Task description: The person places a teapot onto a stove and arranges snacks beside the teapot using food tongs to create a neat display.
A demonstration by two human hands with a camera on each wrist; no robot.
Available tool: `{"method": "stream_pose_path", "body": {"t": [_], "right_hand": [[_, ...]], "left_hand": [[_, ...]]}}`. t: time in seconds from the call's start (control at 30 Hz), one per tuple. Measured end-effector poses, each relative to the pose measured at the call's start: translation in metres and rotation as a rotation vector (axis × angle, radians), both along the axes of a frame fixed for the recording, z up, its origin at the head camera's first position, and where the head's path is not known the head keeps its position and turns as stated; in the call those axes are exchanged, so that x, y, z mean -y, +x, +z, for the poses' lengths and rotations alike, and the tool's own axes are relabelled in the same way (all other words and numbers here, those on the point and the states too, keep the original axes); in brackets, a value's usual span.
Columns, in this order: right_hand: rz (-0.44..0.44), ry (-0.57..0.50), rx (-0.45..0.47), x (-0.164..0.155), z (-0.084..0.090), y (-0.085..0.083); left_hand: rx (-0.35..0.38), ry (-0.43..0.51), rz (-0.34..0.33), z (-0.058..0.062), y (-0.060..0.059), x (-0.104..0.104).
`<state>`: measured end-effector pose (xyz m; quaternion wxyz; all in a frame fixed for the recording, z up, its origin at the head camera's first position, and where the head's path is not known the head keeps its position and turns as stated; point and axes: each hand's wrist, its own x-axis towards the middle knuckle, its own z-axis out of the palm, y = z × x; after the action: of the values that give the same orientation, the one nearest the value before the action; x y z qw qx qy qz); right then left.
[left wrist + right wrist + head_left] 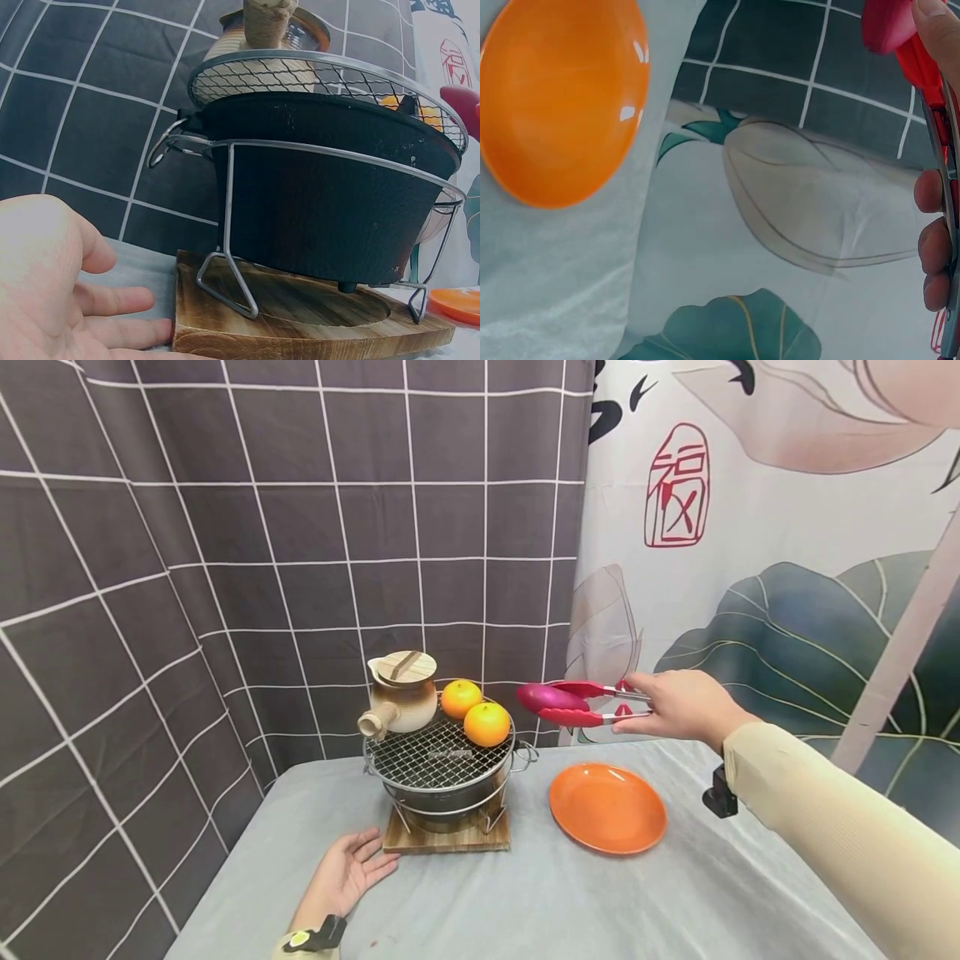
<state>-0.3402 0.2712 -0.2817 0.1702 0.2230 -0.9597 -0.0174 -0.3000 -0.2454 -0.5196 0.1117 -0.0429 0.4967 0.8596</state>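
My right hand (686,706) grips a pair of red-tipped metal tongs (600,717) in the head view. Between the tong tips is a smooth purple-magenta oval (551,698), like a small eggplant or sweet potato, held in the air right of the grill. My left hand (352,870) lies palm up on the table, fingers relaxed, fingertips at the left edge of the wooden base (450,841). On that base stands a round black grill (322,195) in a wire stand. Its mesh (431,760) carries two oranges (486,725) and a small clay teapot (411,702) with a wooden lid.
An orange plate (607,808) with nothing on it sits right of the grill on the grey tablecloth (480,902). Behind the table hang a dark checked curtain (300,527) and a white curtain printed with lotus leaves (787,627). Wire handles (527,757) stick out from the grill's sides.
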Motion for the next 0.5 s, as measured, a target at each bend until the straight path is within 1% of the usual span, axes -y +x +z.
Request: {"method": "stream_pose_path", "body": {"t": [0.1,0.4,0.5], "right_hand": [[0.002,-0.006,0.004,0.007,0.003,0.0],[0.038,0.001,0.005,0.029,0.01,0.0],[0.053,0.0,-0.012,0.036,0.011,-0.001]], "left_hand": [[-0.004,-0.001,-0.007,0.0,-0.001,0.001],[0.005,0.007,0.005,-0.001,-0.002,0.001],[0.003,0.005,0.006,-0.001,-0.002,0.001]]}}
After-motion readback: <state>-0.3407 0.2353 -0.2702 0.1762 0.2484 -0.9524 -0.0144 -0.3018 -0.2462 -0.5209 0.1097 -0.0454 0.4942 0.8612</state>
